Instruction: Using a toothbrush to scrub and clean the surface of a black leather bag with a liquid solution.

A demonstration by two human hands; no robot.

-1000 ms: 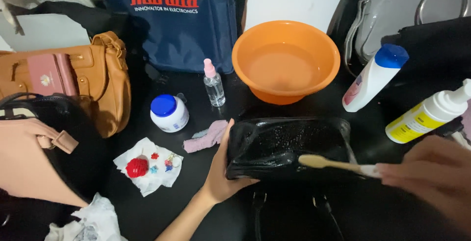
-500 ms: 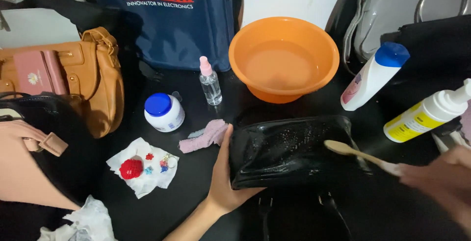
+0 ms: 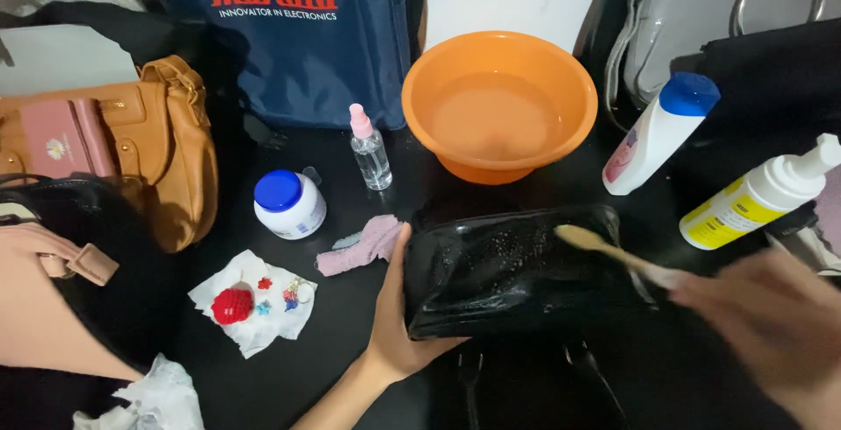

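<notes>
A shiny black handbag (image 3: 517, 272) with wet droplets lies flat on the dark table. My left hand (image 3: 399, 316) grips its left end and steadies it. My right hand (image 3: 771, 325), blurred with motion at the lower right, holds a pale wooden brush (image 3: 604, 250) whose head rests over the bag's upper right part. Behind the bag stands an orange basin (image 3: 499, 71) with water in it.
A small clear spray bottle (image 3: 370, 148), a white jar with blue lid (image 3: 289, 202), a pink cloth (image 3: 363, 244) and a tissue with small charms (image 3: 254, 300) lie left. Two white bottles (image 3: 657, 132) (image 3: 758, 195) stand right. Tan (image 3: 166, 150), navy (image 3: 289, 36) and grey (image 3: 701, 10) bags surround.
The brush has swept from the bag's lower middle toward its upper right, with my right hand shifting right. My left hand keeps its hold on the bag.
</notes>
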